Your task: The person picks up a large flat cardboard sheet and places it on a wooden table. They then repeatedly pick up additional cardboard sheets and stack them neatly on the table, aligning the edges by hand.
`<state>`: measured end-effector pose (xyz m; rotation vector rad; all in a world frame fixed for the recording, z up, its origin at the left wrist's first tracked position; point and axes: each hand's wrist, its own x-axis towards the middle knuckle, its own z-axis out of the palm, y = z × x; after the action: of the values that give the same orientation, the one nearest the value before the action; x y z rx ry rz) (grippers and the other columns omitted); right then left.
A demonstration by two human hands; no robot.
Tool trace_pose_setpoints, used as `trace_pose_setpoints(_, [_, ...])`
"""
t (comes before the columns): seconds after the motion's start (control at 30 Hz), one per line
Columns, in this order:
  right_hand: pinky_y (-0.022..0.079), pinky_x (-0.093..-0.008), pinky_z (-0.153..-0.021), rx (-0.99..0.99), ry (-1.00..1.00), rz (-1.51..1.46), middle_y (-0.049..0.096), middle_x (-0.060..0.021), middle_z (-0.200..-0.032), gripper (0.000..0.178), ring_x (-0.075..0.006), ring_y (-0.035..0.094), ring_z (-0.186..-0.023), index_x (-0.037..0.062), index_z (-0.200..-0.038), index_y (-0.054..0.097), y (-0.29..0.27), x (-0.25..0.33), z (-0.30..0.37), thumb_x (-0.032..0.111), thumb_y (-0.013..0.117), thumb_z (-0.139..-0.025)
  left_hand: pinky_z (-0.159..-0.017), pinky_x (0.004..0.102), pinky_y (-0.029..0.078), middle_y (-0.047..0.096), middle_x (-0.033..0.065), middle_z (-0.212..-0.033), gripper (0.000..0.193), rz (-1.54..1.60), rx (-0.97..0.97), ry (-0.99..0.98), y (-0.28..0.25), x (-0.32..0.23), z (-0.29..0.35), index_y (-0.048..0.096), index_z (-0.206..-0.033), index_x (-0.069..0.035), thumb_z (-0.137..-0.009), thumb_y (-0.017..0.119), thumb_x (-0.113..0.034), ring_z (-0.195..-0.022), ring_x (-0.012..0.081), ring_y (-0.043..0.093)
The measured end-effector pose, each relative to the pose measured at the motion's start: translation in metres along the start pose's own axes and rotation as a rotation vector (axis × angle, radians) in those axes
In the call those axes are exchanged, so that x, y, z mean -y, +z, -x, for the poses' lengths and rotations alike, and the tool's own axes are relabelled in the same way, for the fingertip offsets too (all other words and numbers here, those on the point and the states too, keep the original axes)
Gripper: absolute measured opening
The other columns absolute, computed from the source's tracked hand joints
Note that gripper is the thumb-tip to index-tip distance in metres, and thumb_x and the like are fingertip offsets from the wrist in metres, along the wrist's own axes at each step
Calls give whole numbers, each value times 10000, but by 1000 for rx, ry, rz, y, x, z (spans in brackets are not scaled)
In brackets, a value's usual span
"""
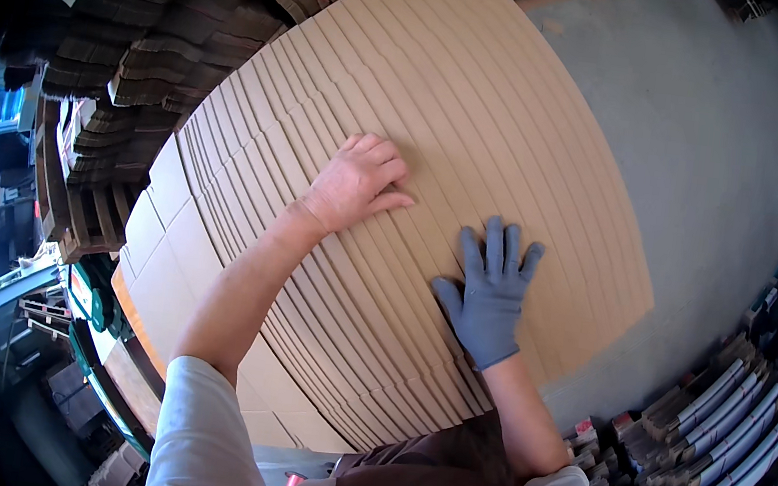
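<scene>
Fanned cardboard sheets [409, 80], brown and creased, overlap like shingles in front of me. My bare left hand [361, 179] rests on them near the middle. Its fingers are bent with the tips against the cardboard, and the thumb points away to the right; I see nothing held in it. Lower and to the right, my right hand [489, 299] wears a grey glove. It lies flat on the sheets, its fingers spread and holding nothing. Sheet edges run in slanting lines beneath and between both hands.
Bundled cardboard stacks [158, 30] stand at the upper left, with a wooden pallet [96, 217] below them. Grey floor [701, 155] stretches along the right side. More stacked bundles [727, 421] stand at the lower right. A lighter cardboard panel [183, 257] lies by the left edge.
</scene>
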<state>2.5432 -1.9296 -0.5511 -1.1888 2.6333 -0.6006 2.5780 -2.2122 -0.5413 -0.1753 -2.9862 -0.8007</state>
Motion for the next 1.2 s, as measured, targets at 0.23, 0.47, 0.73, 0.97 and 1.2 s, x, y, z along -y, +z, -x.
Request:
trace_pose_setpoints(0.23, [157,-768,-1145,-6,11,9,398,-221,-1544,750,-475,351,-1405,101,-1412,554,7,-4,1,460,778,-793,-980,448,437,591,52,-1024,324,19,71,115,9,-42,36,641,-946,-116,-796,803,-353,-1048,281,548])
trace_pose_setpoints(0.47, [158,-757,-1152,9,8,12,391,-221,-1553,752,-479,332,-1428,101,-1416,551,7,-4,2,457,780,-794,-986,438,437,588,40,-1013,335,51,60,79,13,-39,39,645,-946,-124,-788,811,-369,-1052,269,548])
trace_pose_setpoints(0.73, [162,-756,-1152,24,18,16,389,-226,-1554,771,-479,335,-1425,99,-1425,540,7,-3,1,449,789,-785,-981,434,436,589,33,-1010,328,45,62,74,13,-38,39,650,-944,-130,-798,806,-378,-1045,262,548])
trace_pose_setpoints(0.97, [167,-755,-1152,22,20,13,394,-228,-1554,769,-471,344,-1422,99,-1421,555,6,-4,1,445,795,-777,-971,434,432,586,27,-1006,331,68,60,73,13,-38,38,656,-942,-134,-795,802,-392,-1034,258,544])
trace_pose_setpoints(1.2, [168,-759,-1149,21,26,-1,395,-221,-1555,778,-468,349,-1420,103,-1419,554,6,-4,0,426,812,-760,-979,438,429,591,23,-1019,332,63,56,68,13,-38,40,656,-939,-136,-789,806,-391,-1040,257,542])
